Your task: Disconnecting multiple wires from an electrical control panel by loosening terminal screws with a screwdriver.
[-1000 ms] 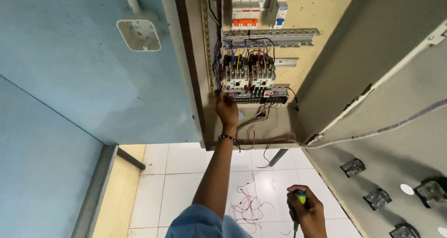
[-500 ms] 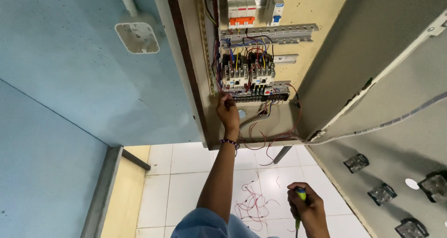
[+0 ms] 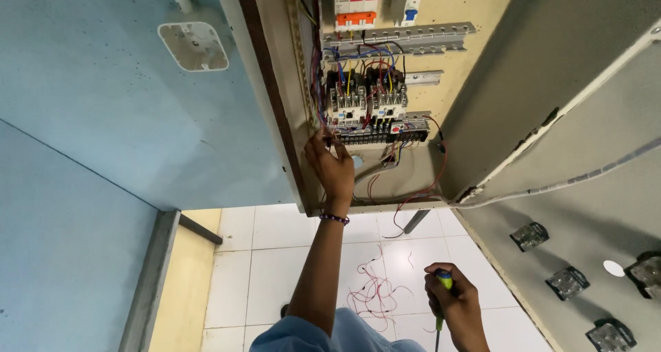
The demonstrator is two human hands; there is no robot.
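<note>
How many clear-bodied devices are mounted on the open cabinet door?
4 show on the door: one upper-left, one mid, one lowest, one at the right edge. More may lie out of frame.

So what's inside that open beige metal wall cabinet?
Inside the beige cabinet: white breakers, wired contactors, a black terminal strip. The left hand hides some wiring.

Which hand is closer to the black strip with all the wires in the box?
The left hand. Its fingers reach up to the black terminal strip at its left end. The right hand is far below, down near the floor, holding a screwdriver.
</note>
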